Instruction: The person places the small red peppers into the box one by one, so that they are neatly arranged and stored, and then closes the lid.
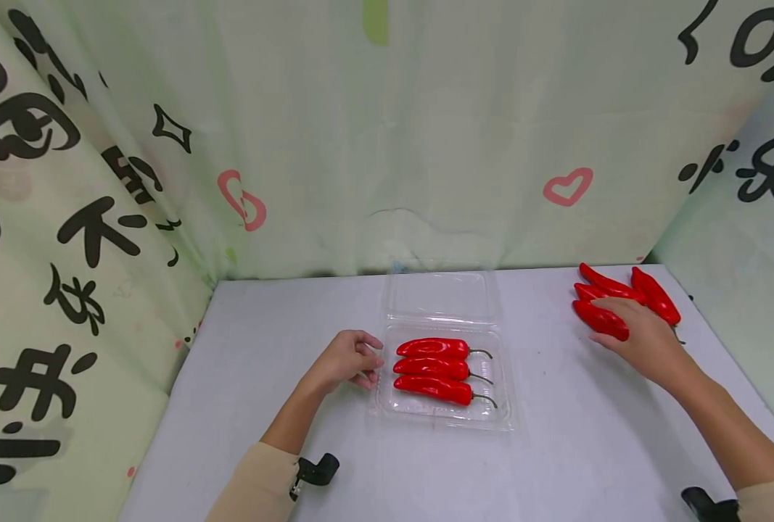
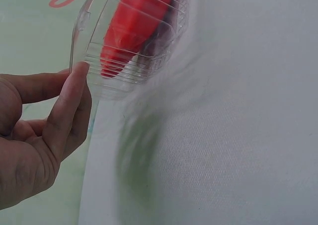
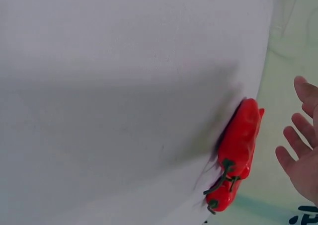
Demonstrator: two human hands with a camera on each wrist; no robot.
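Observation:
Three red chili peppers [image 1: 434, 368] lie side by side in an open clear plastic clamshell box [image 1: 445, 420], stems to the right. My left hand [image 1: 350, 360] is at the box's left side; in the left wrist view, the thumb and fingertips of that hand [image 2: 44, 115] pinch the box's edge. At the far right of the table, my right hand [image 1: 641, 337] is over a group of several red chili peppers [image 1: 600, 319]. The right wrist view has this hand [image 3: 303, 140] with fingers spread, apart from the peppers [image 3: 241, 138] and holding nothing.
A white-covered table [image 1: 295, 312] bears everything. The box's transparent lid [image 1: 442, 296] lies folded back toward the rear. Printed curtains [image 1: 387, 159] stand behind the table and at both sides.

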